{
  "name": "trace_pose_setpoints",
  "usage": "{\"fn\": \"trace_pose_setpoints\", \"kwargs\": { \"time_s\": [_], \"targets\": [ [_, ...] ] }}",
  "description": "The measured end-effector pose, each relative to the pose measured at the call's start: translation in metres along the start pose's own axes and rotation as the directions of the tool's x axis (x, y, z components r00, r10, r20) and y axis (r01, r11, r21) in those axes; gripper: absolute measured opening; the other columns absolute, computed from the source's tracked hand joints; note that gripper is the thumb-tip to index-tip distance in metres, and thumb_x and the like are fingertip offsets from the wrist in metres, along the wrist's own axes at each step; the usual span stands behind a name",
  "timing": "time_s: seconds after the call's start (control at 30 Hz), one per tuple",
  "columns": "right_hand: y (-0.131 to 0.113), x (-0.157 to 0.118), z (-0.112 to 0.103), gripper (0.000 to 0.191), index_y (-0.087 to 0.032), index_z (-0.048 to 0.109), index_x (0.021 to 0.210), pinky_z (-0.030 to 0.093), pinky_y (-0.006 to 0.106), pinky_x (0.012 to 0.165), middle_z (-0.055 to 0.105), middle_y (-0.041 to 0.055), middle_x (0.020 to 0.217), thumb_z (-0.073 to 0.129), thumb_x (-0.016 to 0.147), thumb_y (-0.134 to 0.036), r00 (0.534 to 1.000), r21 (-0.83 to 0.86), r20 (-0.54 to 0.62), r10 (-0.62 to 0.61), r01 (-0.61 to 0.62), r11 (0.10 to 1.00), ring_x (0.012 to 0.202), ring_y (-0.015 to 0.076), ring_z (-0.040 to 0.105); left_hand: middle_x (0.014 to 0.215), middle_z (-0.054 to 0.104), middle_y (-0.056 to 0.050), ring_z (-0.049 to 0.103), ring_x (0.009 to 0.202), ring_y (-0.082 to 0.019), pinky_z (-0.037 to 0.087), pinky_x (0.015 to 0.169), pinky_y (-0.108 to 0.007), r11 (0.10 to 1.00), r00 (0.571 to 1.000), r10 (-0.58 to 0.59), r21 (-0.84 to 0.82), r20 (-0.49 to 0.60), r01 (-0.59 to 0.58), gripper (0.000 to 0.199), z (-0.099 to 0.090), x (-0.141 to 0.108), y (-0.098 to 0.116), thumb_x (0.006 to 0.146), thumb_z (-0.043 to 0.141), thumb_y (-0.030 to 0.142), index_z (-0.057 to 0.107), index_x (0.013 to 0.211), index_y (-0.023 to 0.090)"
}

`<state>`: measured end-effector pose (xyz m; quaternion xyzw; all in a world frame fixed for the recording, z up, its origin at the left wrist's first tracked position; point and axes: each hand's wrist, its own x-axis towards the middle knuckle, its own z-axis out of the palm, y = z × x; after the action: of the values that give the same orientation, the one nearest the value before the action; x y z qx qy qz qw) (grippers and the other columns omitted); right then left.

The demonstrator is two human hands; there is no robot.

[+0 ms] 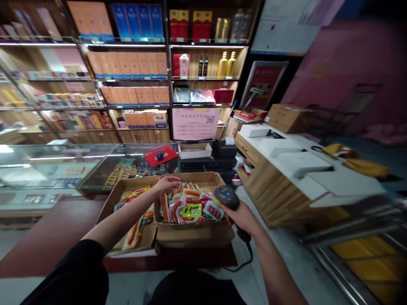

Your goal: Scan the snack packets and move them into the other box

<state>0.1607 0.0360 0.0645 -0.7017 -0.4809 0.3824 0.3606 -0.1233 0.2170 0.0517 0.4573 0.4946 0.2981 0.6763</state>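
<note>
My right hand (243, 218) is wrapped around the grip of a black handheld barcode scanner (226, 196), whose cable hangs below. The scanner head sits over the right edge of an open cardboard box (193, 231) filled with packaged sausages (176, 209). My left hand (168, 185) is above the back left part of that box, fingers bent together over the packets; what they hold, if anything, I cannot make out. Against it on the left stands a second open cardboard box (148, 242) with more packaged sausages (135, 231).
Both boxes rest on a dark red tabletop (60, 237). Behind are a glass display counter (60, 163), a red sheet (160, 156) and a monitor with a pink notice (195, 123). A wooden cabinet (270, 182) stands to the right. Shelves of boxed goods line the back wall.
</note>
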Motion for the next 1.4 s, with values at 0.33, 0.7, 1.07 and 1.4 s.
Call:
{"fn": "trace_pose_setpoints", "kwargs": {
  "time_s": [0.33,0.7,1.07,1.4],
  "targets": [
    [0.039,-0.028,-0.038,0.018,-0.019,0.059,0.082,0.047,0.022,0.045,0.061,-0.0030,0.049,0.064,0.084,-0.036,0.988,-0.025,-0.139,0.065,-0.069,0.997,0.043,0.0143,0.060,0.069,0.070,0.000,0.064,0.063,-0.014,0.053,0.061,-0.025,0.965,0.938,-0.054,0.259,0.343,-0.039,0.050,0.101,0.049,-0.024,0.052,0.096,0.036,0.074,0.092,0.015],
    [0.047,-0.037,-0.042,0.014,-0.020,0.057,0.082,0.047,0.023,0.044,0.062,-0.0031,0.052,0.061,0.085,-0.033,0.986,-0.005,-0.149,0.075,-0.077,0.997,0.044,0.0143,0.060,0.084,0.073,-0.003,0.066,0.089,-0.022,0.047,0.081,-0.026,0.238,0.591,0.054,0.565,0.805,-0.790,0.024,0.147,0.033,-0.027,0.063,0.087,0.030,0.081,0.085,0.023],
    [0.012,-0.024,-0.035,0.009,-0.019,0.060,0.080,0.044,0.021,0.044,0.059,-0.0042,0.049,0.064,0.085,-0.025,0.997,-0.025,-0.049,0.054,-0.055,0.998,0.043,0.0131,0.058,0.119,0.063,-0.015,0.065,0.096,-0.025,0.051,0.081,-0.031,-0.082,0.682,0.067,0.686,0.728,-0.723,0.042,0.147,0.017,-0.043,0.069,0.074,0.016,0.071,0.111,0.017],
    [0.016,-0.003,-0.035,0.013,-0.018,0.062,0.088,0.047,0.021,0.045,0.062,-0.0041,0.050,0.068,0.084,-0.029,1.000,-0.023,-0.007,0.005,-0.005,1.000,0.043,0.0141,0.061,0.082,0.076,-0.003,0.070,0.072,-0.016,0.056,0.072,-0.027,0.988,0.929,-0.039,0.156,0.369,-0.021,0.040,0.112,0.050,0.000,0.055,0.094,0.023,0.072,0.088,0.016]
  ]
}}
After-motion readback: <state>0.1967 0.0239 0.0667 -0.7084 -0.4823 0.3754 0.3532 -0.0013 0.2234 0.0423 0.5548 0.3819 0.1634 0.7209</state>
